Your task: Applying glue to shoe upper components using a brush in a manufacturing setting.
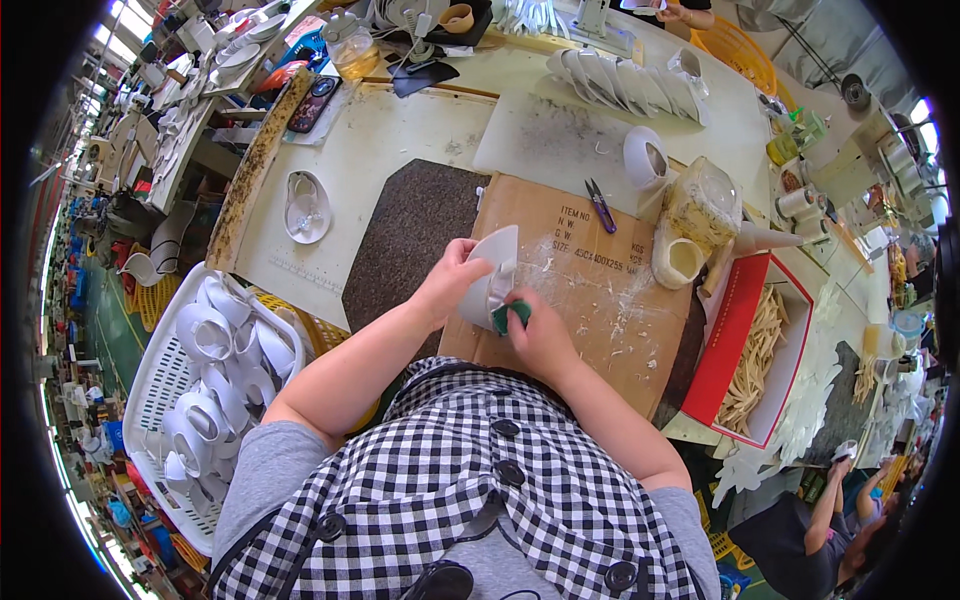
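My left hand (447,281) is closed on a white shoe upper (497,250), thumb and fingers gripping its raised edge above the brown cardboard sheet (575,262). In my right hand (540,335) is a small dark-green object (511,318), pressed against the upper's lower edge. Most of that green object is hidden by my fingers, and its kind cannot be made out. Small thread snips (601,206) with dark handles lie on the cardboard, beyond my hands. White scraps are scattered over its right half.
On the left stands a white plastic basket (150,400) of white uppers. A red box (722,345) with pale strips sits at the right, near a glue-crusted container (703,200). Further back are a row of white uppers (625,85) and a glass teapot (350,45). A phone (314,103) lies left.
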A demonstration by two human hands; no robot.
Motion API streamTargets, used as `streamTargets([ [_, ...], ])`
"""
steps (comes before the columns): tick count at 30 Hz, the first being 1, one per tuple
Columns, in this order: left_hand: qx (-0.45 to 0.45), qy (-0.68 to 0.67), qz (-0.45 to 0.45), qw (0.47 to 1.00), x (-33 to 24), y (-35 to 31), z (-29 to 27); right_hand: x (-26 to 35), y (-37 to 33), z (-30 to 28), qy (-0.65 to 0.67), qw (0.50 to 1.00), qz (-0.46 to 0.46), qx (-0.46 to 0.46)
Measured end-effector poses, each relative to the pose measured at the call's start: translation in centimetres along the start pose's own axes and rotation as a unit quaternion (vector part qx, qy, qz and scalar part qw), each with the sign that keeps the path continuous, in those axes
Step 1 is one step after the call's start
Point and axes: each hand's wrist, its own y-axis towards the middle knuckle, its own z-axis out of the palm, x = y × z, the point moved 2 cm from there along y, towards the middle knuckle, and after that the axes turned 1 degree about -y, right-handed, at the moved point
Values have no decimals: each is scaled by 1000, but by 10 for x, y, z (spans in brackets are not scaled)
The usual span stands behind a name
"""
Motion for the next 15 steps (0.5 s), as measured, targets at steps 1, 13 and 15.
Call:
streamTargets([
  [1, -5, 42, -12, 999, -5, -5, 7, 4, -5, 1, -34, 998, -43, -2],
  [13, -6, 266, 141, 954, -19, -7, 5, -8, 66, -56, -94, 978, -60, -176],
  [15, -11, 281, 147, 948, -1, -24, -2, -10, 59, -51, -86, 989, 3, -124],
])
